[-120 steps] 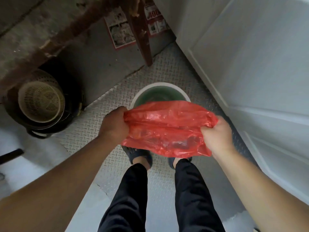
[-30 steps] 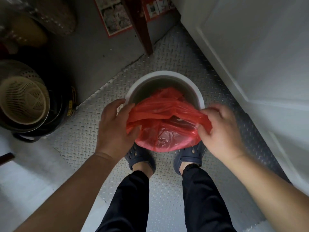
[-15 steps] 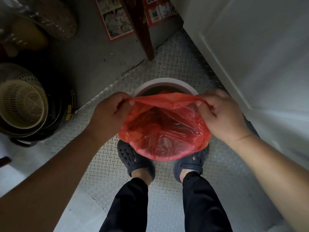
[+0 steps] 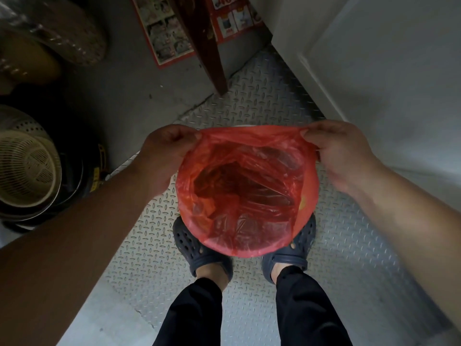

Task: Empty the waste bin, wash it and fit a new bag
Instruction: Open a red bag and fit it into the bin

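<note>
A red plastic bag (image 4: pixel 247 196) lines the round waste bin on the floor between my feet, its mouth folded over the near and side rim. Only a sliver of the bin's white rim (image 4: pixel 243 125) shows at the far edge. My left hand (image 4: pixel 164 156) pinches the bag's far edge at the left. My right hand (image 4: pixel 341 151) pinches the same edge at the right. Between them the edge is stretched taut above the far rim.
A white door (image 4: pixel 386 71) stands close on the right. A brown wooden leg (image 4: pixel 209 51) and a red poster (image 4: pixel 162 28) are ahead. A dark pot holding a cream plastic colander (image 4: pixel 27 168) sits at the left. I stand on a diamond-plate metal floor (image 4: pixel 139 245).
The bag went from bunched in my hands above the bin to opened inside it. Over the last second both hands drew its edge outward and toward the far rim, covering most of it.
</note>
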### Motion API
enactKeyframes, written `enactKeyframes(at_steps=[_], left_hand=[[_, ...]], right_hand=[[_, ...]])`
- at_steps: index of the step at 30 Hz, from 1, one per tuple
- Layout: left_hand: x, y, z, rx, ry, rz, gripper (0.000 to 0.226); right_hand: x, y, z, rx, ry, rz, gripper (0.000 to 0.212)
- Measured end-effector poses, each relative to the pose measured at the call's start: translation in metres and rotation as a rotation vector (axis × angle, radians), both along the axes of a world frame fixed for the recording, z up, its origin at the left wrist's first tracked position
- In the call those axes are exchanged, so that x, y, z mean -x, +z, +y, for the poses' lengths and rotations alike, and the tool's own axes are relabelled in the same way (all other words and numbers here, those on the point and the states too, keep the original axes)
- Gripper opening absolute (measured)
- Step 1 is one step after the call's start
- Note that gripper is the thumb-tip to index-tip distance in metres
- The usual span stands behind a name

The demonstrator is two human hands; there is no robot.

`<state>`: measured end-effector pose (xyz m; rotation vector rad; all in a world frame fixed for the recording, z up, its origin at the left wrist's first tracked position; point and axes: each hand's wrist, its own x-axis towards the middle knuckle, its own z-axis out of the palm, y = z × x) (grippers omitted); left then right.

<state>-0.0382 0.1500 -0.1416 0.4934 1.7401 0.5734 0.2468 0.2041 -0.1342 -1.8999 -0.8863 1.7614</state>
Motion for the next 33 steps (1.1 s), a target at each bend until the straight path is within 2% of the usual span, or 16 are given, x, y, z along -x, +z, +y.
enactKeyframes(at_steps=[4,8,11,13,16,19,22,25,27,29,30,33], left_hand=[[-0.001,-0.009,0.007,0.099,0.035,-0.086,0.006],[-0.005,-0.017,0.013,0.194,0.041,-0.189,0.008],[-0.007,-0.025,0.013,0.250,0.056,-0.258,0.031],[-0.006,-0.028,0.010,0.258,0.071,-0.342,0.036],[0.004,-0.027,-0.007,0.270,0.100,-0.485,0.023],[0.021,-0.031,-0.038,0.283,0.170,-0.443,0.030],[0.028,-0.030,-0.070,0.275,0.154,-0.393,0.025],[0.027,-0.023,-0.090,0.286,0.147,-0.377,0.017],[0.023,-0.021,-0.097,0.311,0.146,-0.367,0.012],[0.018,-0.021,-0.101,0.330,0.179,-0.328,0.013],[0.016,-0.022,-0.103,0.338,0.202,-0.316,0.015],[0.012,-0.028,-0.104,0.355,0.328,-0.341,0.024]], right_hand=[[-0.003,-0.013,0.004,0.140,-0.079,0.052,0.020],[0.001,-0.026,0.005,0.322,-0.095,0.054,0.006],[0.000,-0.037,0.000,0.409,0.026,-0.001,0.009],[-0.005,-0.038,-0.004,0.382,0.082,-0.061,0.009],[-0.021,-0.030,-0.008,0.240,0.062,-0.126,0.022],[-0.031,-0.011,-0.018,0.113,0.171,-0.279,0.050],[-0.032,0.009,-0.038,-0.041,0.427,-0.542,0.068],[-0.037,0.015,-0.060,-0.078,0.624,-0.679,0.035],[-0.041,0.014,-0.076,0.006,0.659,-0.727,0.027],[-0.042,0.012,-0.090,0.075,0.568,-0.678,0.012],[-0.041,0.010,-0.095,0.120,0.445,-0.590,0.008],[-0.041,0.001,-0.099,0.332,-0.074,-0.144,0.011]])
